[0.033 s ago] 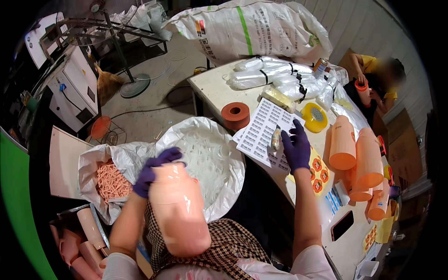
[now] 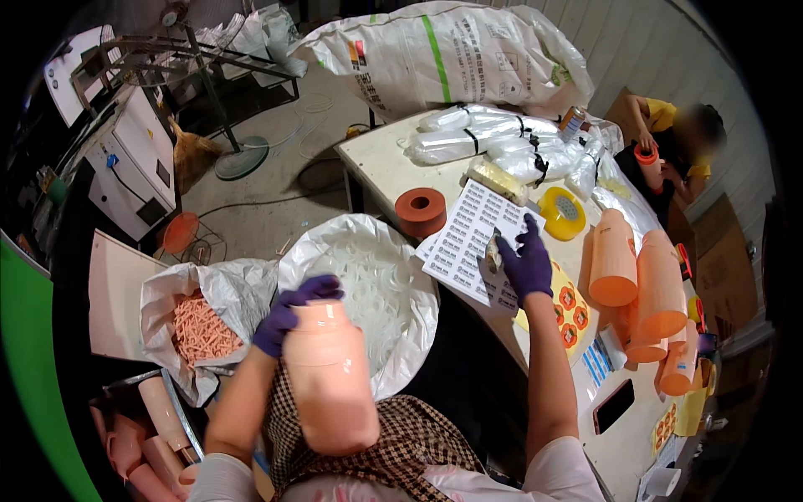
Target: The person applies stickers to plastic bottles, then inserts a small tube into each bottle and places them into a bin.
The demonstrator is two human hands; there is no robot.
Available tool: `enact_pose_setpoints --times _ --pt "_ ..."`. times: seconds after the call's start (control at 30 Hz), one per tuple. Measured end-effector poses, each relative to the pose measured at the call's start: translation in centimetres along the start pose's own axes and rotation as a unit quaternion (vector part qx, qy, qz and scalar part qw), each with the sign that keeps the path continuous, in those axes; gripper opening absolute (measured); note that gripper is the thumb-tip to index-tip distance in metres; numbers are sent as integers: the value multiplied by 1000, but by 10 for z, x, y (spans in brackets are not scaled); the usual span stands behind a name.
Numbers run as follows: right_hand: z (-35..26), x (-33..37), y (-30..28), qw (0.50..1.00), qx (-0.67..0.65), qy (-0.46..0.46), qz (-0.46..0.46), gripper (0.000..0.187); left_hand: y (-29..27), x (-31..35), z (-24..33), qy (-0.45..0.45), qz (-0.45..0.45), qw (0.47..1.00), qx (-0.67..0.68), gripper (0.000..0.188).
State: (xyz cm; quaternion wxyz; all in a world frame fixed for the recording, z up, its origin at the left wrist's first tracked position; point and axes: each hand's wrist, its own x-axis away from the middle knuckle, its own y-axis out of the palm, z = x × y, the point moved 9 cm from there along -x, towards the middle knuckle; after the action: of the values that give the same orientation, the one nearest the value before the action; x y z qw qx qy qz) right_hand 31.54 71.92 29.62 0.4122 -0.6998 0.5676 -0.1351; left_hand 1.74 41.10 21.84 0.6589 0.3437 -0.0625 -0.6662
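My left hand [image 2: 294,314], in a purple glove, is closed round the neck of a glossy pink plastic jar [image 2: 333,393]. The jar hangs over my lap, tilted slightly, with its base toward me. Over the table, my gloved right hand [image 2: 529,266] has its fingers spread and holds nothing. Beneath it lies a white sheet of printed labels [image 2: 468,238]. A small pale, patterned object [image 2: 493,253] rests on that sheet, close beside my right fingers; its kind is unclear.
A white sack of clear plastic rings [image 2: 368,284] stands before me, with a bag of pink scraps [image 2: 201,326] to its left. Pink containers [image 2: 613,268], a phone [image 2: 614,407], a brown tape roll [image 2: 421,211] and orange round stickers [image 2: 570,316] lie on the table. Another person [image 2: 669,151] sits at far right.
The jar and my left hand have shifted a little to the right, and the jar stands straighter. My right fingers have come nearer the small patterned object.
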Motion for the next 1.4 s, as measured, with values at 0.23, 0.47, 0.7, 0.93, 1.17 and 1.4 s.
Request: enact_pose_setpoints --times 0.23,0.47,0.7,0.93,1.17,1.4 --pt "17 -14 22 993 97 -29 -58 60 -85 29 -81 -95 186 943 -258 71" --pt "-18 27 -18 979 69 -192 28 35 20 -48 22 45 47 819 -570 50" --pt "3 7 27 986 101 -124 -49 25 142 -149 -84 153 -170 737 -636 47" --pt "-8 11 38 977 179 -91 -74 26 130 -155 -122 137 -157 678 -705 56" --pt "83 -36 16 998 -1 -49 -37 33 125 -162 -76 158 -126 765 -611 43" --pt "-59 97 -22 969 -105 -218 52 32 -53 -5 0 -39 24 668 -743 39"
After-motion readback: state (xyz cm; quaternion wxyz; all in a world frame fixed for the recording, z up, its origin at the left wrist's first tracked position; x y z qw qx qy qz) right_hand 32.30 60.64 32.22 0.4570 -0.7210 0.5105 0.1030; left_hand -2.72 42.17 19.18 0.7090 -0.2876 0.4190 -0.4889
